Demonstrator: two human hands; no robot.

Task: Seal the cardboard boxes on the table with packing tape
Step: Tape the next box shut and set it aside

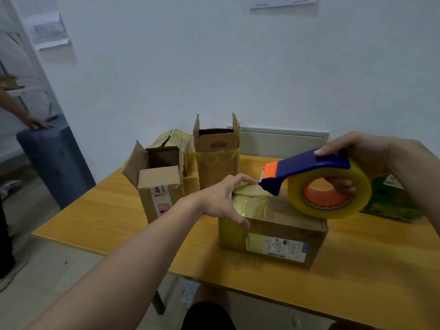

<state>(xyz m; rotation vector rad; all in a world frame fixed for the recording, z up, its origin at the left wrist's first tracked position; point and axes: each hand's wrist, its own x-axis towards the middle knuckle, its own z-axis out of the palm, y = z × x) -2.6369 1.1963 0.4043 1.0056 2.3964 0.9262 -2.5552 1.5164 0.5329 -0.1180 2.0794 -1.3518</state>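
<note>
The likeliest trouble was the tape lifting or creasing: the left hand (222, 198) pinned the closed cardboard box (285, 226) with fingers spread wide, fingertips on the far-left top edge and thumb down the near side, right beside the serrated nose of the tape dispenser (307, 166). If that hand slackened, a pull to the right would probably drag the light box across the smooth table (100, 210) instead of laying tape. The fingertips also sat close enough to the cutter to be nicked. Whether the strip's free end had actually stuck under them could not be made out through the motion blur. The right hand (354, 148) gripped the dispenser, thumb along the blue plastic handle and fingers curled through the orange core of the tape roll (363, 189), a thick, glossy, yellowish-clear ring resting on the box top. The box was squat and rectangular, dull brown, with wrinkled shiny tape over its left end and a printed shipping label (277, 246) on the front. Behind it stood a small open box (159, 186) and a tall open box (217, 160), flaps up and unsealed, their edges ragged; swinging the dispenser wide could topple them.
</note>
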